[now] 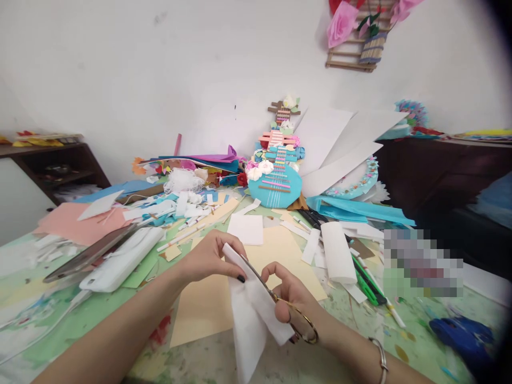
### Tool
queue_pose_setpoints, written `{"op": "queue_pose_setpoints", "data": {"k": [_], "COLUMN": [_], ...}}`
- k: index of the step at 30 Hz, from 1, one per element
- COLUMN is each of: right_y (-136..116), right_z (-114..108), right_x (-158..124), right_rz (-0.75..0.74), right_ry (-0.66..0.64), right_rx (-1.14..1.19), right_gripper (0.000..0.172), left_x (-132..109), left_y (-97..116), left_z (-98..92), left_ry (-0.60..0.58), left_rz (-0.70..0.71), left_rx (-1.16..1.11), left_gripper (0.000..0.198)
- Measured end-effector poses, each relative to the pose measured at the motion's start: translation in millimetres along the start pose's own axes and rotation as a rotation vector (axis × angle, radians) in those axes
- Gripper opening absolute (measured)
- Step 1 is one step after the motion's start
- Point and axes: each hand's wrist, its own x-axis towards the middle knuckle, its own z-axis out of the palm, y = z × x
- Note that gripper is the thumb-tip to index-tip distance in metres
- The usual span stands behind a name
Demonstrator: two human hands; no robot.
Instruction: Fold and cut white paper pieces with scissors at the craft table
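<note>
My left hand pinches the upper end of a folded sheet of soft white paper, whose lower part hangs down over the table's front. In my right hand is a pair of scissors with gold-coloured handles, my fingers around the loops. The blades lie along the paper, pointing up and left toward my left fingers, with a long strip of paper on the right side of the blades. Under my hands lie cream paper sheets, with a small stack of white squares just beyond.
A roll of white paper and a green utility knife lie at right, near a blue object. A white power bank-like case with a cable is at left. Blue paper-craft guitar shapes stand against the wall.
</note>
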Motion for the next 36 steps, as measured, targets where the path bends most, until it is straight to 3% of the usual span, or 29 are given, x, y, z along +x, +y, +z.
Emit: {"op": "queue_pose_setpoints", "data": {"k": [11,17,21,26,31,36], "right_y": [0.1,-4.7,-8.3,2.3,11.7,2.8], "right_z": [-1.8,2.0,4.3,2.8,-0.7,1.8], "right_x": [-2.8,-4.8,-7.1,-4.1,-0.8,-1.1], "right_rz": [-0.085,-0.098,-0.075,-0.093,-0.102,-0.087], "right_ry": [0.0,-0.038,0.017,0.008,0.017,0.061], "right_rx": [-0.082,-0.1,-0.121,-0.055,0.003,0.02], "right_gripper": [0.065,0.062,0.06,0.062,0.063,0.068], "left_x": [1.0,2.2,2.4,4.9,6.1,4.8], "left_y": [-7.2,-2.9,-2.8,-3.3,-4.3,-5.7], "left_z": [-11.0,-2.3,3.8,9.1,10.3,8.9], "left_ry": [0.055,0.014,-0.029,-0.068,-0.089,-0.094], "left_rz": [0.039,0.012,-0.03,0.006,0.01,-0.005], "left_rx": [-0.034,-0.054,-0.058,-0.063,-0.082,-0.112], "left_gripper": [0.02,0.021,0.021,0.017,0.016,0.016]}}
